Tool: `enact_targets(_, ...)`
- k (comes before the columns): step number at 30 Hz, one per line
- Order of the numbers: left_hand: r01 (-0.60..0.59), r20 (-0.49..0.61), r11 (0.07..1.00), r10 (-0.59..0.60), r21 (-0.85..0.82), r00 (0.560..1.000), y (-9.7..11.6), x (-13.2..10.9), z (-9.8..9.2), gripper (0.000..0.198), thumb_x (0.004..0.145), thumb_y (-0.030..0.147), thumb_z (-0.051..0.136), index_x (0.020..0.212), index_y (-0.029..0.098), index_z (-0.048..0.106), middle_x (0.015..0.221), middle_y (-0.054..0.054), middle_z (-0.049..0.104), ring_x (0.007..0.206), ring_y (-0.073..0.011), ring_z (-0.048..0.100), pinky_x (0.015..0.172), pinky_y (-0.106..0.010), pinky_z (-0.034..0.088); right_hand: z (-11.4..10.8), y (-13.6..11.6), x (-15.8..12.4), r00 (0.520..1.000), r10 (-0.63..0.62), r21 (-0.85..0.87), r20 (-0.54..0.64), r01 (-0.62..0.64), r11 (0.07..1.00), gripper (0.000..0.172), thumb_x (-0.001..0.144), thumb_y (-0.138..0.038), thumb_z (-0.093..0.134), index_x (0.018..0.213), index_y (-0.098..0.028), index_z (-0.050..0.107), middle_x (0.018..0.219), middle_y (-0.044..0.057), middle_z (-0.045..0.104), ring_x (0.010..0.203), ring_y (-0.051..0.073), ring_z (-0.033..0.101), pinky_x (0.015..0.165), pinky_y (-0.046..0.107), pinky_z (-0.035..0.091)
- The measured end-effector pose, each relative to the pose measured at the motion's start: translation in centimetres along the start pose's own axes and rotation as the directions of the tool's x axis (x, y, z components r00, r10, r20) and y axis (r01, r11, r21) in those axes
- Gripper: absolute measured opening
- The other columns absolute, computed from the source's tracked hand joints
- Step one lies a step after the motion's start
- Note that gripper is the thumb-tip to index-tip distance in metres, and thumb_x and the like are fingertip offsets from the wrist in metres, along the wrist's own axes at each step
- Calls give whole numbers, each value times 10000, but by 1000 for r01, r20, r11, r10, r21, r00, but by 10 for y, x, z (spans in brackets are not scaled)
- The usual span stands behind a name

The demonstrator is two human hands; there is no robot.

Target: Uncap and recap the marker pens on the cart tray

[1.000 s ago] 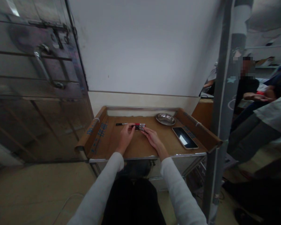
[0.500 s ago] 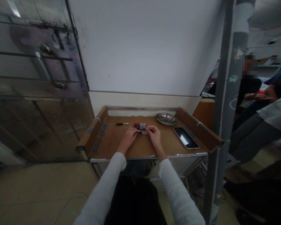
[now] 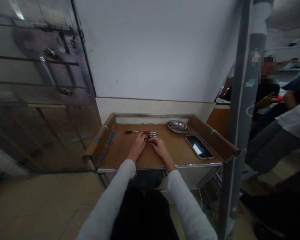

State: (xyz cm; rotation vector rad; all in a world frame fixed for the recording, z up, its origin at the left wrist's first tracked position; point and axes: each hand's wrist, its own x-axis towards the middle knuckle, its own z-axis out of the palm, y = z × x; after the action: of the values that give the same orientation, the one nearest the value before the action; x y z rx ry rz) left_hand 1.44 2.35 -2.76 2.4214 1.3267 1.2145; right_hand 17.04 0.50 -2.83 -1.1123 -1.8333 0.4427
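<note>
Several short pens lie side by side in a small row on the cardboard surface, with a red pen (image 3: 150,132) at the far side and dark ones with silvery ends nearer me. A single black pen (image 3: 131,132) with a silvery end lies apart to the left. My left hand (image 3: 139,145) rests at the row's near left end, its fingers bent and closed. Close beside it, my right hand (image 3: 158,146) has its fingers curled at the row's near edge. Whatever the fingertips of both hands grip is hidden and too small to make out.
A shallow steel dish (image 3: 178,126) sits at the back right. In front of it lies a phone (image 3: 199,146). Raised cardboard sides (image 3: 216,138) border the cart top. A grey post (image 3: 236,116) stands to the right, with other people beyond it.
My right hand has moved left, closer to my left hand, and its fingers have curled. The near pen that showed between my hands is now covered.
</note>
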Motion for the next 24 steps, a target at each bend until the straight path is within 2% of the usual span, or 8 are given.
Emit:
enact_targets(3,-52,9,999,52,0,999,1,0,0,196,815,76,464,921,176,595,959,-60,531,942,-181,539,889,-358,457,0,5,0,999,-1,-154,-48,-7,988,193,740,-111,568,875,-216,656,960,59,635,970,216,531,895,371,389)
enact_targets(7,-75,15,997,75,14,997,3,-2,-2,150,814,111,488,868,177,611,934,-62,532,930,-190,530,873,-363,455,1,12,-2,995,48,-270,-87,-70,960,113,786,-182,565,851,-199,657,928,84,612,921,230,517,850,369,397)
enact_targets(12,-67,26,998,67,-1,997,5,-3,-4,85,822,171,524,839,185,605,898,-53,542,912,-191,529,863,-362,449,2,14,-3,995,53,-346,-87,-80,935,129,817,-226,542,856,-203,663,928,89,604,905,233,510,827,360,391)
enact_targets(18,13,34,999,-15,50,999,2,1,-4,75,808,124,531,826,178,580,879,-50,536,867,-188,528,825,-350,449,1,14,-2,986,82,-423,-146,-137,896,146,836,-212,507,859,-192,650,900,103,602,891,240,505,812,353,380)
enact_targets(24,33,22,995,-36,99,999,6,6,-5,78,807,112,520,816,179,560,854,-41,528,838,-179,523,810,-335,442,2,7,4,981,97,-449,-170,-165,878,141,847,-188,474,895,-183,607,941,124,609,904,251,509,811,360,361)
